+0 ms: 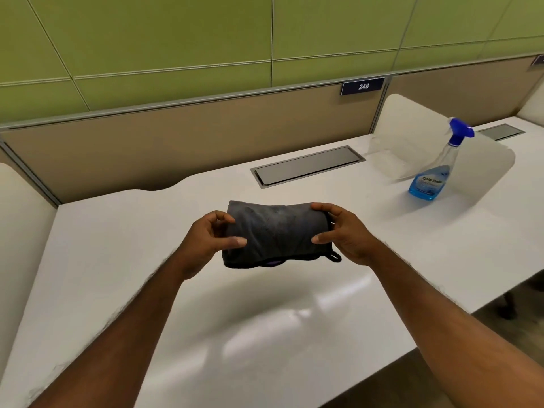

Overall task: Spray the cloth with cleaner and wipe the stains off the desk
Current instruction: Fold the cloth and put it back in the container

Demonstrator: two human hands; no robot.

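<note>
Fingers (235,241) of the left hand (206,242) pinched on the left end of the folded dark grey cloth (273,231); fingers of the right hand (344,234) closed on the right end, thumb low, the rest curled over the top. Cloth held up between both, just above the white counter (147,260), small hanging loop at its lower right corner. No clear wet patch on the fabric; sprayed or dry, cannot tell. Spray bottle (435,169) upright, well apart to the right, touched by neither hand, blue cleaner in its lower part. Counter glossy; no stains made out from here. By the look of it, early: spraying probably not yet done, wiping not yet begun.
</note>
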